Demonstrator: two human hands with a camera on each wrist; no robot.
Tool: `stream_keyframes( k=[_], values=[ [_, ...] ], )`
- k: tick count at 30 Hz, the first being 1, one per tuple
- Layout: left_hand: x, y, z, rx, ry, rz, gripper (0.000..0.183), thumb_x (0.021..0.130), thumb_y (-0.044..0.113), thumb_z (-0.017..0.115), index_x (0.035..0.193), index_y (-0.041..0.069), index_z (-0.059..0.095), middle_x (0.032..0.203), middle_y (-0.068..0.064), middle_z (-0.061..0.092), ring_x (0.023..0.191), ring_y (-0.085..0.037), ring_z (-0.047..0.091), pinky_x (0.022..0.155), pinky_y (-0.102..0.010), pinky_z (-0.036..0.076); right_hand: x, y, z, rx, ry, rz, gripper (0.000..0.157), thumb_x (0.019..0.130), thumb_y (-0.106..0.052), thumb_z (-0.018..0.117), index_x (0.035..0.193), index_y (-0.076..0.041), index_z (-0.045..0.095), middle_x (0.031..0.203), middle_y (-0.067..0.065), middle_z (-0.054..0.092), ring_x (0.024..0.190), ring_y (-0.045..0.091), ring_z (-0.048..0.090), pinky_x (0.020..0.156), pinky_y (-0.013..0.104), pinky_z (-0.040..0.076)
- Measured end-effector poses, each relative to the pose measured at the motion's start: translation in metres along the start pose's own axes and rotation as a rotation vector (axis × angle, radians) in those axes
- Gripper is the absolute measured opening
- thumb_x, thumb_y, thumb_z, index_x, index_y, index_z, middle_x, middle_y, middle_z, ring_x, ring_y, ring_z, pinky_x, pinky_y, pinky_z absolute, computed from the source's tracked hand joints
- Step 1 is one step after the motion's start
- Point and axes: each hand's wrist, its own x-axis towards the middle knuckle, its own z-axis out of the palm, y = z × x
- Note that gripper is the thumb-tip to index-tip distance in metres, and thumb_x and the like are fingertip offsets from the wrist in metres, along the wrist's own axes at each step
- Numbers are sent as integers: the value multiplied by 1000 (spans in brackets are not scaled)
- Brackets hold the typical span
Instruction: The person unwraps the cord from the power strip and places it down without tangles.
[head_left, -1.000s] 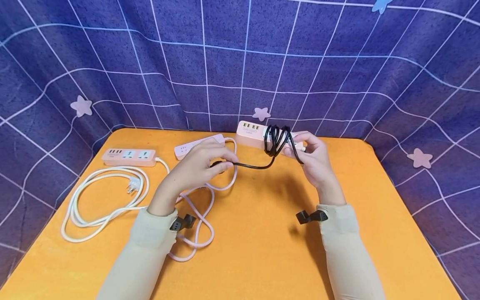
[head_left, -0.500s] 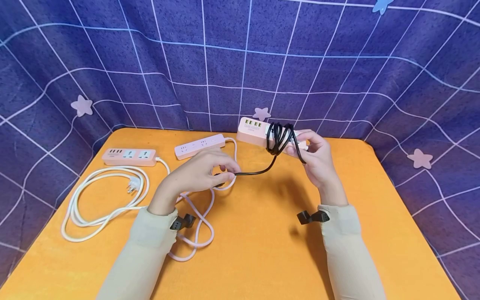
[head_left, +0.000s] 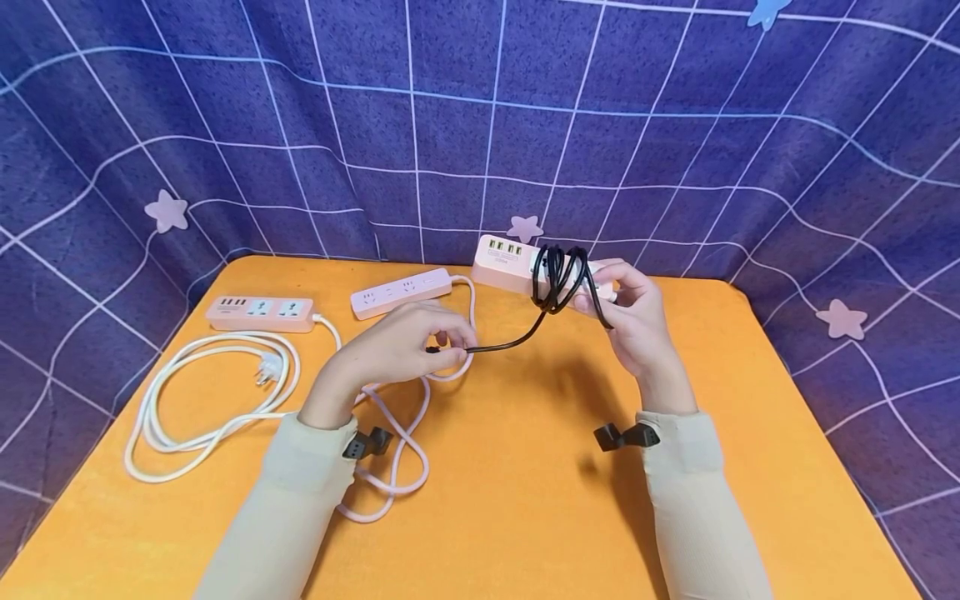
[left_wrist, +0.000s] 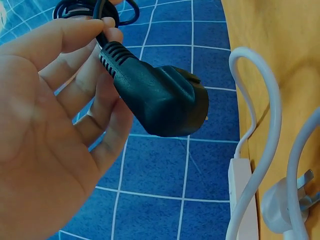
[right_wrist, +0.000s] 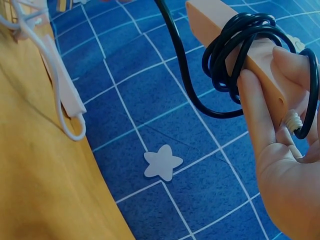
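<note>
My right hand [head_left: 633,312] grips one end of a pink power strip [head_left: 502,262], held raised near the back of the table. Several loops of its black cord [head_left: 553,283] are wound around the strip's middle. The cord's free length runs left to my left hand [head_left: 405,342], where thumb and fingers pinch it just behind the plug. In the left wrist view that black plug [left_wrist: 157,100] points away from the palm. The right wrist view shows the cord leaving the strip through a pale ribbed sleeve [right_wrist: 292,121] beside the right fingers.
A second pink power strip [head_left: 258,314] lies at the left, its white cord [head_left: 161,442] coiled in front with a white plug [head_left: 268,368]. Behind my left hand lies a lilac power strip [head_left: 401,292]; its cord [head_left: 408,467] loops under the left forearm. A blue curtain [head_left: 450,125] hangs behind the table.
My left hand has come slightly down toward me with the plug end of the black cord. The strip in my right hand has tilted and risen slightly.
</note>
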Motion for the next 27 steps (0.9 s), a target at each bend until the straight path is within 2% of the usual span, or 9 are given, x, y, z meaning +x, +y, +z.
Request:
stream_keyframes(
  k=[7,13,21,27],
  values=[
    [-1,-1,0,-31,3,-49,14,96,17,71,107,23,77,94,14,72,89,-8,65,85,-42,55,0,-1,2,-2,-28,-19,43,77,30,67,93,-9,76,113,4,66,96,16,68,78,24,61],
    [-1,-2,1,-32,16,-82,12,97,17,73,107,23,77,95,11,72,91,-9,66,83,-37,54,-1,-2,2,6,-43,-30,43,77,29,68,94,-10,76,114,4,65,99,16,67,79,24,60],
    [-1,-4,1,-24,62,-145,11,97,16,73,106,17,79,94,7,73,90,-13,66,81,-38,55,-2,-3,3,18,-53,-34,47,75,30,63,95,-10,76,115,5,66,98,17,68,80,24,61],
    [-1,-4,1,-22,76,-145,12,98,16,73,108,15,80,95,6,74,91,-14,67,82,-41,56,-2,-2,3,23,-61,-32,48,76,31,62,96,-10,76,116,5,65,97,17,69,80,24,61]
  ],
)
